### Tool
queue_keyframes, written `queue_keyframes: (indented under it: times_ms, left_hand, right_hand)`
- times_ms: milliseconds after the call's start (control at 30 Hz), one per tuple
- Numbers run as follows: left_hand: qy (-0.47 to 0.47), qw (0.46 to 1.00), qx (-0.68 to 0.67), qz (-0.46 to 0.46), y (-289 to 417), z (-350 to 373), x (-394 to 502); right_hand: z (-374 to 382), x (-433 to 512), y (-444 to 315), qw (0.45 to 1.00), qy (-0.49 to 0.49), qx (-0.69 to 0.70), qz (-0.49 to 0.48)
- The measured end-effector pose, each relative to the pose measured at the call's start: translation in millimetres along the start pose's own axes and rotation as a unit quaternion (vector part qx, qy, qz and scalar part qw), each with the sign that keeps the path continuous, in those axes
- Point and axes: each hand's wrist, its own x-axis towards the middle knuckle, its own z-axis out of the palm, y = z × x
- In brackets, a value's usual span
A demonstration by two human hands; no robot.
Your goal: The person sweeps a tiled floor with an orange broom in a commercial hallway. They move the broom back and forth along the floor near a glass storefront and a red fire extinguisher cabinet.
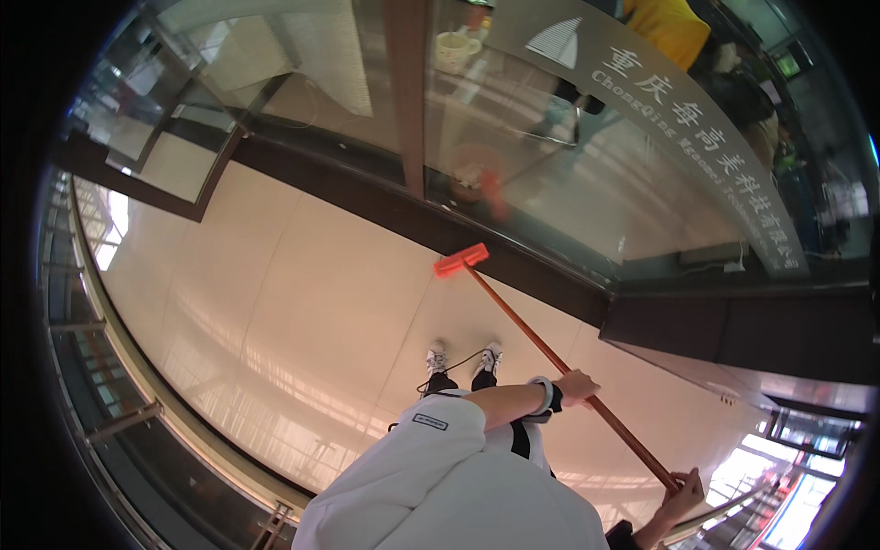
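A broom with a flat red head (pixel 461 260) and a reddish-brown handle (pixel 519 320) slants across the view. Its head lies at the dark base strip below the glass wall. My left hand (pixel 579 388), with bands around the wrist, is closed around the middle part of the handle. Near the handle's upper end, at the lower right, my right hand (pixel 685 487) holds it with bent fingers. Part of each grip is hidden by the hand itself.
Pale floor tiles (pixel 295 275) lie around my shoes (pixel 489 359). Ahead stands a dark-framed glass wall (pixel 522 199) bearing writing, with a mug (pixel 456 52) behind it. A glass door (pixel 185 165) stands at upper left; a railing (pixel 124 344) curves along the left.
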Motion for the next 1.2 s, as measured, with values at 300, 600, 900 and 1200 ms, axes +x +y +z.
queue_keyframes:
  times_ms: [300,600,900,1200]
  left_hand:
    - [0.117,0.974,0.115,-0.156,-77.2,-26.3,-61.2]
    - [0.071,0.957,0.144,-0.244,-50.9,59.9,-6.4]
    - [-0.081,0.994,0.072,-0.004,81.5,251.1,122.5]
    - [-0.094,0.992,0.080,0.036,84.8,301.8,149.4]
  right_hand:
    - [79.7,-19.0,7.0,0.984,-0.152,0.073,0.054]
    - [10.9,-4.3,62.4,0.983,-0.107,0.122,0.090]
    - [-191.6,11.3,130.4,0.988,0.146,0.053,0.020]
    - [-223.8,66.5,204.3,0.972,0.195,0.122,0.042]
